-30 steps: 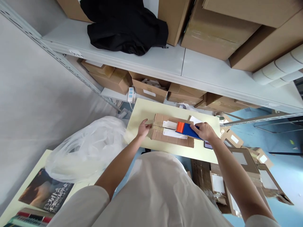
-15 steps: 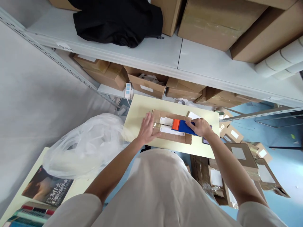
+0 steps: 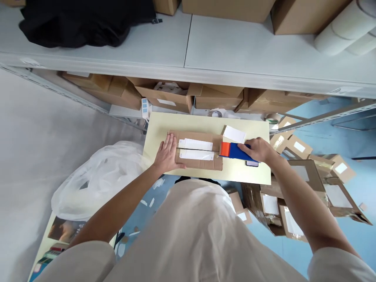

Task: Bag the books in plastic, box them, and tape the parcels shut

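On the pale table lies a flat cardboard box (image 3: pixel 199 165), with two white labels (image 3: pixel 196 145) split along its middle seam. My left hand (image 3: pixel 167 156) rests with fingers stretched over the box's left end. In my right hand (image 3: pixel 258 150) is a blue and orange tape dispenser (image 3: pixel 237 151), gripped by its blue part. Its orange head is at the box's right end, in line with the seam. Clear tape is hard to make out along the seam. A white paper slip (image 3: pixel 234 133) lies behind the dispenser, and a phone (image 3: pixel 252 163) is partly under it.
The table's edge (image 3: pixel 205 177) is close to my body. Behind it is a shelf (image 3: pixel 164 58) with open cartons (image 3: pixel 164 98) below. A translucent plastic bag (image 3: pixel 100 176) bulges at left. Labelled boxes (image 3: pixel 270 205) are piled on the floor at right.
My right hand has drawn the tape dispenser from over the middle of the box to its right end. My left hand stays on the left end. The view has shifted.
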{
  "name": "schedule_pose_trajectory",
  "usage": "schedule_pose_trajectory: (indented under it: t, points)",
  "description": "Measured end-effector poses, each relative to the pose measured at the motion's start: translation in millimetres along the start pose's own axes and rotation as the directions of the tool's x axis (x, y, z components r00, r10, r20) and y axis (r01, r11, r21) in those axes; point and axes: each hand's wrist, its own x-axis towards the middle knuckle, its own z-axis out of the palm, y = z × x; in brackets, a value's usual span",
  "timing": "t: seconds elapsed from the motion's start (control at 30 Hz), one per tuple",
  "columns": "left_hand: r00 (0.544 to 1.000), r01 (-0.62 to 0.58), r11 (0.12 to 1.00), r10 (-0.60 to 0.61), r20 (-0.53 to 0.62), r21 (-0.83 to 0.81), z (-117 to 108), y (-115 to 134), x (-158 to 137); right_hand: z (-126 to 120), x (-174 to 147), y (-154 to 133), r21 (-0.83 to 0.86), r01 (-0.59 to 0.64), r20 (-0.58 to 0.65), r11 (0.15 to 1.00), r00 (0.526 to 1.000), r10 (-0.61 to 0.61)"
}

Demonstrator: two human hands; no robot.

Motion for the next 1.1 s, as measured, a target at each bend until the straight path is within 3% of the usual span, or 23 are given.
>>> schedule_pose_trajectory:
  t: [0.1, 0.17, 0.3, 0.43, 0.53, 0.67, 0.77, 0.9, 1.0, 1.1]
  points:
    - [1.000, 0.011, 0.999, -0.011, 0.016, 0.040, 2.3, 2.0, 0.9, 25.8, -0.8, 40.1, 0.071, 0.024, -0.002, 0.997, 1.000, -0.024]
    - [1.000, 0.015, 0.998, -0.016, 0.019, 0.066, 2.8, 0.1, 0.7, 40.7, 6.2, 46.6, 0.094, 0.072, -0.020, 0.993, 0.997, -0.071]
    - [0.997, 0.025, 0.994, -0.033, 0.073, 0.104, -5.6, -19.1, -5.2, 55.8, 26.8, 23.5, 0.120, 0.127, -0.014, 0.985, 0.992, -0.126]
    - [0.984, 0.138, 0.980, -0.152, 0.091, 0.142, -18.0, -36.3, -12.2, 61.9, 43.0, -13.0, 0.169, 0.159, 0.005, 0.973, 0.987, -0.162]
    - [0.983, 0.141, 0.979, -0.156, 0.094, 0.148, -16.1, -17.4, -5.8, 67.2, 51.5, -31.6, 0.205, 0.156, 0.012, 0.966, 0.987, -0.162]
    - [0.982, -0.143, 0.988, 0.135, 0.132, 0.059, 0.9, 44.0, 16.3, 75.2, 58.6, -39.4, 0.242, 0.158, 0.021, 0.957, 0.986, -0.168]
    - [0.960, -0.266, 0.964, 0.264, 0.091, 0.009, 10.1, 77.5, 28.3, 80.4, 59.9, -39.5, 0.285, 0.179, 0.015, 0.942, 0.981, -0.191]
    - [0.961, -0.265, 0.964, 0.265, 0.080, -0.010, 13.4, 82.4, 31.7, 86.1, 53.6, -28.3, 0.355, 0.214, 0.010, 0.910, 0.972, -0.233]
    - [0.964, -0.247, 0.969, 0.247, 0.102, -0.015, 14.3, 76.5, 30.5, 90.3, 42.0, -1.3, 0.374, 0.234, 0.029, 0.897, 0.964, -0.263]
    - [0.962, -0.238, 0.971, 0.238, 0.137, -0.018, 11.4, 76.7, 30.5, 89.5, 28.4, 24.0, 0.264, 0.122, 0.134, 0.957, 0.978, -0.161]
